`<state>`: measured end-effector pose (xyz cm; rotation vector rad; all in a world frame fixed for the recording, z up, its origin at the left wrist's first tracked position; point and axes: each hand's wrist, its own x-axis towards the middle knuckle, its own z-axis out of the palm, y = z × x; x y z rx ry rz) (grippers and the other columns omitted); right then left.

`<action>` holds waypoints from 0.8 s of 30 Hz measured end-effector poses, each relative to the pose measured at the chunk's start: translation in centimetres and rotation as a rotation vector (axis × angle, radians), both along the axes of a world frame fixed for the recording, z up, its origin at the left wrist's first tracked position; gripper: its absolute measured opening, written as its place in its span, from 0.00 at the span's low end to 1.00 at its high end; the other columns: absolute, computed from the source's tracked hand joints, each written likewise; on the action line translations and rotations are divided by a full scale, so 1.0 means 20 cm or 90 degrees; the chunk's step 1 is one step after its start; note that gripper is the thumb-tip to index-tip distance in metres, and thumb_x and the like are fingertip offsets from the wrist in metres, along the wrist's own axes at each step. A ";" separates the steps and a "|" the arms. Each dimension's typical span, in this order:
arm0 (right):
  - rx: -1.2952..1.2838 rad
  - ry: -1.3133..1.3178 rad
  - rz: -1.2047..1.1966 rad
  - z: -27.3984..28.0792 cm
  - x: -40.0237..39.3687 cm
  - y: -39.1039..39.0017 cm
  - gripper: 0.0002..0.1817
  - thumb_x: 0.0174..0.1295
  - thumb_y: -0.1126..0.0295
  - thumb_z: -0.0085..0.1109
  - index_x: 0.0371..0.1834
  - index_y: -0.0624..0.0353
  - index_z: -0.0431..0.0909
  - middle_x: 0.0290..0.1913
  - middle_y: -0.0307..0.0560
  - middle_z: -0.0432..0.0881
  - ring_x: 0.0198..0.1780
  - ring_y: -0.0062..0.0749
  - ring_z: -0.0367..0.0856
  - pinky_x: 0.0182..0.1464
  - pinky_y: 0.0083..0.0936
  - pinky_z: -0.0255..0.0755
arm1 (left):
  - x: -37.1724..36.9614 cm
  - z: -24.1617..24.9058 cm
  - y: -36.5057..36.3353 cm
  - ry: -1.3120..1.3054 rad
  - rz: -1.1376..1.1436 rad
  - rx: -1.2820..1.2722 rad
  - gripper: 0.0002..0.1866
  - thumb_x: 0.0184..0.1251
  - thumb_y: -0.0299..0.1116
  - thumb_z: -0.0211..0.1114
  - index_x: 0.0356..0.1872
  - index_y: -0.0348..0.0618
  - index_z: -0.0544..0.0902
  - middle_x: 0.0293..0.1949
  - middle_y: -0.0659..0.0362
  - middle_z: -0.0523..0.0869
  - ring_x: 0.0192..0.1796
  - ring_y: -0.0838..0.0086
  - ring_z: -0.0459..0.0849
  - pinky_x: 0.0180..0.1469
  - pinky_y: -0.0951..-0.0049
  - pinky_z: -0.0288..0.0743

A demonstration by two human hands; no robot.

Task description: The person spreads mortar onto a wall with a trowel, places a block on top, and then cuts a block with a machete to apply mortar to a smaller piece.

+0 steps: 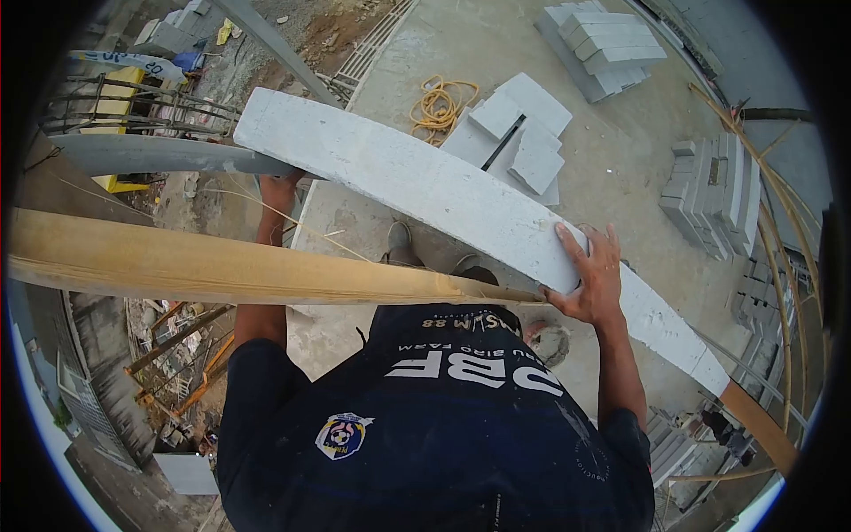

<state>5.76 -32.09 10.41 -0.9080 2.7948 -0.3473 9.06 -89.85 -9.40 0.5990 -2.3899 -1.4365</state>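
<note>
A long white concrete block (390,168), part of a row, stretches diagonally in front of my body. My right hand (589,275) rests on it with fingers spread over the top and the thumb at its near edge. At the left, my left hand (277,189) is mostly behind a grey pole (168,157) near the block's left end. Its fingers are hidden, so what it grips cannot be seen. A bamboo pole (222,264) crosses close to the camera, in front of my left forearm, and its right end reaches near my right thumb.
Loose white blocks (532,106) lie on the concrete floor, with a dark bar on them and a coiled yellow hose (443,105) alongside. Block stacks stand at the back (607,44) and right (709,191). Bamboo scaffolding (784,266) edges the right; rubble lies left.
</note>
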 end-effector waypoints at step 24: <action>-0.319 0.262 -0.114 0.43 -0.16 -0.07 0.26 0.76 0.54 0.47 0.68 0.60 0.71 0.63 0.60 0.76 0.66 0.58 0.71 0.74 0.53 0.54 | 0.02 -0.07 -0.10 -0.033 -0.050 -0.083 0.34 0.59 0.25 0.76 0.65 0.29 0.70 0.59 0.48 0.79 0.58 0.63 0.78 0.61 0.64 0.73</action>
